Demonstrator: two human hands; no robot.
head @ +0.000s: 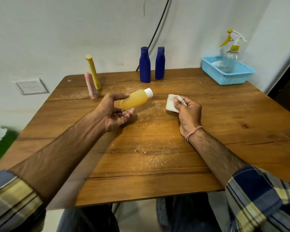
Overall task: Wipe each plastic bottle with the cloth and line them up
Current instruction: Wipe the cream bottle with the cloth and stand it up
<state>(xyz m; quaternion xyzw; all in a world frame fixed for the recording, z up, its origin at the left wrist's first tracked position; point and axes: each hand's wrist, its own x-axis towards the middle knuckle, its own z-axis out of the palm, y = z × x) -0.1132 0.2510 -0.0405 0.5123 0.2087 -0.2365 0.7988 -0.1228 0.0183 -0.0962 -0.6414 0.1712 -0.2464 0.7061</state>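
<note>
My left hand (115, 111) holds an orange-yellow bottle (135, 99) with a white cap, tilted on its side above the table, cap pointing up and right. A white cloth (172, 104) is bunched in my right hand (188, 111), a short gap to the right of the bottle. Two dark blue bottles (145, 65) (160, 63) stand upright side by side at the back middle. At the back left a tall yellow bottle (93, 72) and a shorter pink bottle (91, 86) stand close together.
A light blue basket (233, 76) at the back right corner holds a clear spray bottle (229, 59) with a yellow trigger. Water droplets speckle the wooden table (224, 128) in the middle. A black cable hangs down the wall behind the blue bottles.
</note>
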